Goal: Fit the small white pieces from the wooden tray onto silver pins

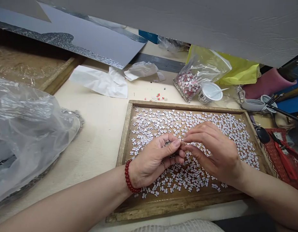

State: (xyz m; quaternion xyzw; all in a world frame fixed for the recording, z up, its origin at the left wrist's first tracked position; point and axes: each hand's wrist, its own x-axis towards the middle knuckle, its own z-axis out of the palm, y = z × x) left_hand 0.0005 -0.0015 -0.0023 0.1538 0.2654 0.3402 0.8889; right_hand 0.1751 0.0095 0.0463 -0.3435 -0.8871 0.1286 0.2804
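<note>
A shallow wooden tray [126, 129] lies in front of me, covered with several small white butterfly-shaped pieces [163, 120]. My left hand [153, 161], with a red bead bracelet on the wrist, hovers over the tray, its fingers curled around a bunch of small dark metal bits. My right hand [212, 151] meets it at the fingertips, thumb and forefinger pinched on something too small to make out. Both hands cover part of the white pieces.
A crumpled clear plastic bag [30, 129] lies at the left. Behind the tray are white paper [100, 82], a bag of red-and-white pieces [187, 82], a white cup [210, 92] and a yellow bag [241, 71]. Red cutters [284, 154] and tools lie at the right.
</note>
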